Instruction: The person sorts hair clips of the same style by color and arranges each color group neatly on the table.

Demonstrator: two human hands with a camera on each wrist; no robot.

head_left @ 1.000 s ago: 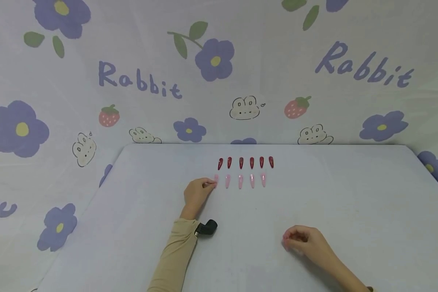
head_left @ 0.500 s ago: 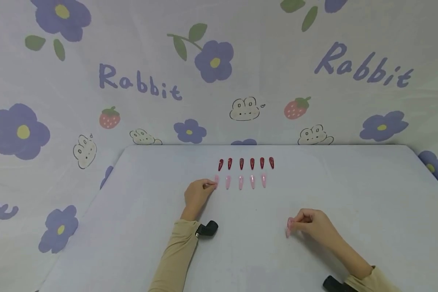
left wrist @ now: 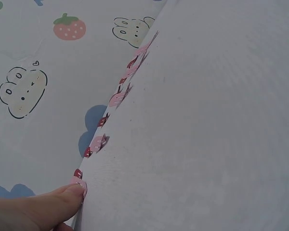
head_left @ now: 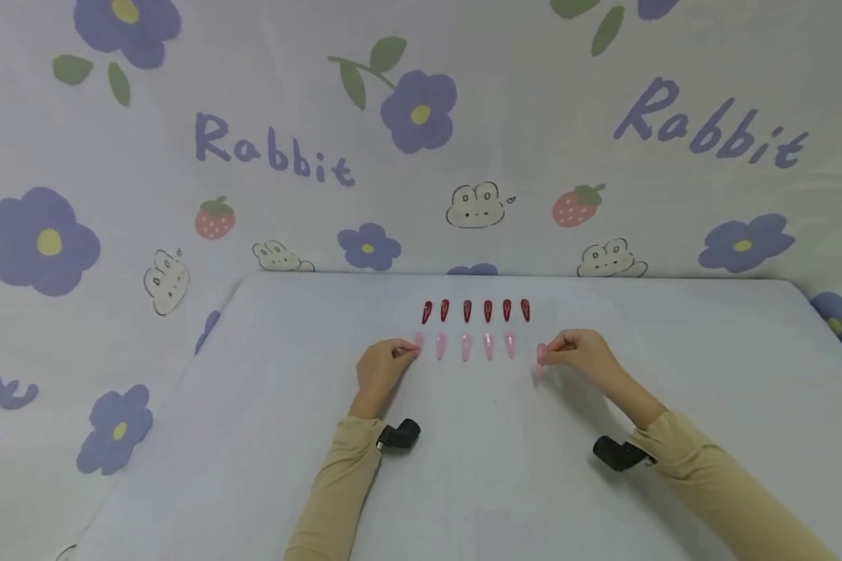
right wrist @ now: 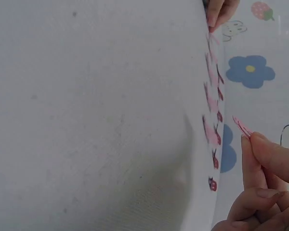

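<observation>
Pink and red snap hair clips lie in two rows on a white table. My left hand [head_left: 381, 372] pinches the lower end of the leftmost pink hair clip [head_left: 419, 339], which lies in the front row; the left wrist view has the thumb over this clip. Between thumb and forefinger my right hand [head_left: 588, 360] holds another pink hair clip [head_left: 541, 353], just beyond the right end of the pink row. In the right wrist view that held clip [right wrist: 240, 125] points away from the fingertips. Behind the pink row, a red hair clip [head_left: 487, 311] stands among several evenly spaced red ones.
The white tabletop [head_left: 463, 467] stretches in front of the rows and to both sides. Its far edge meets a patterned cloth [head_left: 505, 140] with flowers, rabbits and strawberries. Black wrist cameras sit at the left cuff [head_left: 361, 432] and right cuff [head_left: 663, 440].
My right hand has carried its pink hair clip from the near right up to the right end of the pink row. The left hand stays at the leftmost pink clip.
</observation>
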